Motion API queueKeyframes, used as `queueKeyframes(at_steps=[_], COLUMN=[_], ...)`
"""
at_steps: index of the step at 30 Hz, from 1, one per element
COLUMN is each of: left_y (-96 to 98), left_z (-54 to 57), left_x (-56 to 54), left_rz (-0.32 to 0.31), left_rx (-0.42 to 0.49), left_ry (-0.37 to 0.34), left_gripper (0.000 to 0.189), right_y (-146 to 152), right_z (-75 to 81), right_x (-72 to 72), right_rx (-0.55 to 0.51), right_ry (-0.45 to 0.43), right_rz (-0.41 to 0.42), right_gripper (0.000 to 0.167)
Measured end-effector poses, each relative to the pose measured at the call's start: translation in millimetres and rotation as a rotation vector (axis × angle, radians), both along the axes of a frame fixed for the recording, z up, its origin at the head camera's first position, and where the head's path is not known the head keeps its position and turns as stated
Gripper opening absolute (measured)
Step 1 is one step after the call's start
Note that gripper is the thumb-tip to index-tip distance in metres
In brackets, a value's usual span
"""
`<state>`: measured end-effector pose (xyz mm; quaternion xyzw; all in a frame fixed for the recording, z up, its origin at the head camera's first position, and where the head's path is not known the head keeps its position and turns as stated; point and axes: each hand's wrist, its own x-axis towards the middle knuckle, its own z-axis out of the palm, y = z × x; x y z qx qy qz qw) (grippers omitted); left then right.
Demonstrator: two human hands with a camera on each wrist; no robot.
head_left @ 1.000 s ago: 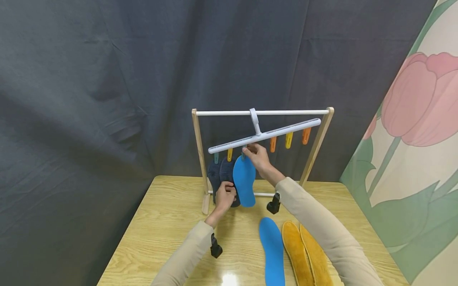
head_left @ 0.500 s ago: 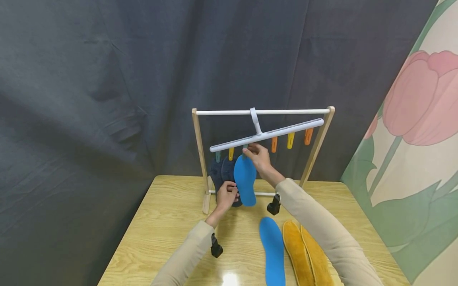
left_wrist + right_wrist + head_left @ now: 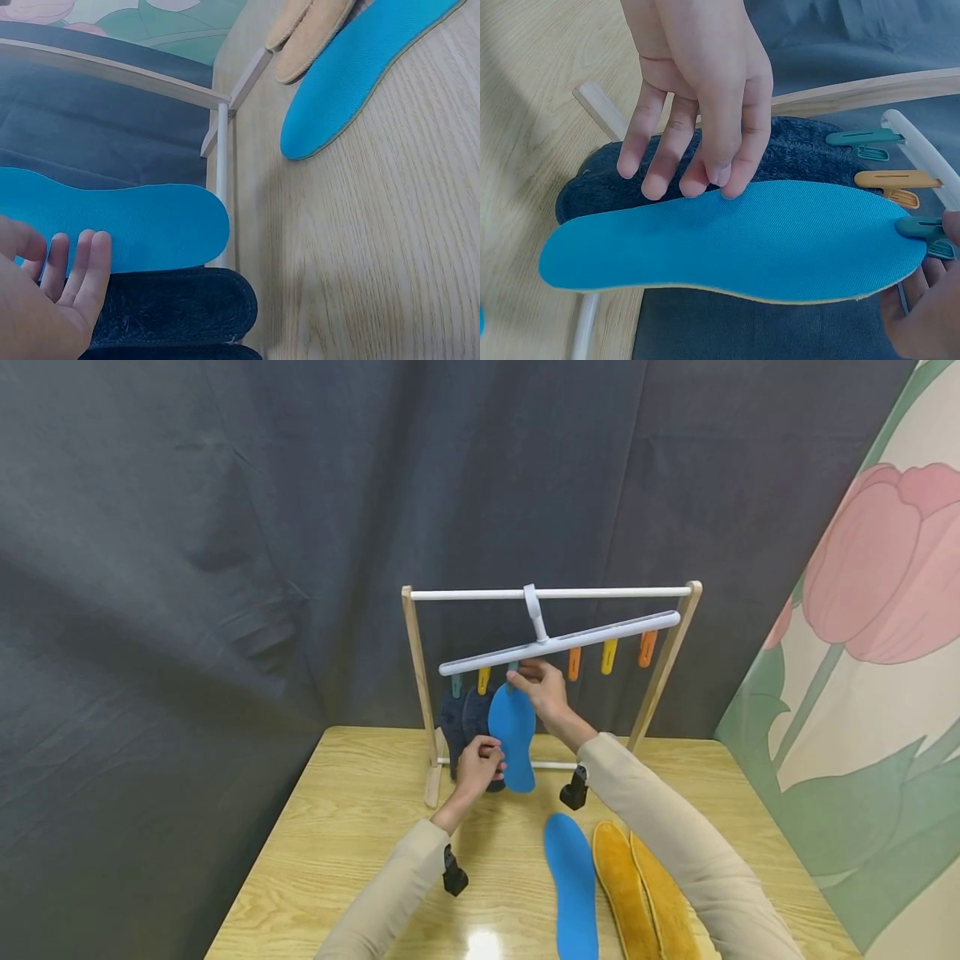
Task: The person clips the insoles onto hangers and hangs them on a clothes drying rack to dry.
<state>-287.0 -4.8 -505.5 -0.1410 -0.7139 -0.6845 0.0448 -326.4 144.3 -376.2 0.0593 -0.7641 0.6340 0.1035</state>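
A blue insole [image 3: 512,739] hangs upright from a teal clip [image 3: 921,227] on the white hanger [image 3: 558,643]. My right hand [image 3: 542,689] pinches that clip at the insole's top, with the thumb on its near side in the right wrist view. My left hand [image 3: 477,766] is beside the insole's left edge, its fingertips [image 3: 733,187] right at that edge, fingers loosely bent. Two dark fuzzy insoles [image 3: 802,146] hang behind and to the left, from another teal clip [image 3: 864,138] and a yellow clip [image 3: 483,680].
The hanger tilts on a wood-and-white rack [image 3: 600,594], its left end lower. Two orange clips and another yellow clip [image 3: 608,657] hang at its right. A second blue insole [image 3: 573,885] and two tan fuzzy insoles [image 3: 626,893] lie on the wooden table [image 3: 300,860].
My left hand has shifted slightly right and up, from over the dark insole to the blue insole's edge. The hanger's left end has risen a little. My right hand stays at the clip.
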Motion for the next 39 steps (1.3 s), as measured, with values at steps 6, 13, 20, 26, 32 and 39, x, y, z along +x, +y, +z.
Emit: queueKeyframes(at_steps=[6, 13, 20, 26, 32, 39], left_y=[0.2, 0.5, -2.9, -4.3, -7.7, -7.7], left_z=[-10.7, -34.3, 40.6, 55.7, 57.8, 59.0], left_x=[-10.9, -40.0, 12.0, 23.8, 24.7, 23.8], left_rz=[-0.04, -0.059, -0.032, -0.05, -0.078, -0.063], left_rx=[0.017, 0.03, 0.041, 0.04, 0.036, 0.033], left_ry=[0.036, 0.09, -0.032, -0.097, -0.08, -0.079], left_gripper=[0.022, 0.025, 0.022, 0.027, 0.027, 0.025], right_y=[0, 1, 3, 1, 2, 1], right_z=[-0.3, -1.7, -9.4, -11.4, -20.6, -26.2], right_x=[-0.3, 0.7, 1.4, 7.1, 5.2, 7.5], right_rx=[-0.005, -0.012, -0.009, -0.022, -0.016, 0.004], right_ry=[0.006, 0.015, 0.013, 0.004, -0.015, -0.022], right_rz=[-0.018, -0.017, -0.014, 0.018, 0.001, -0.028], right_gripper=[0.049, 0.046, 0.038, 0.036, 0.036, 0.033])
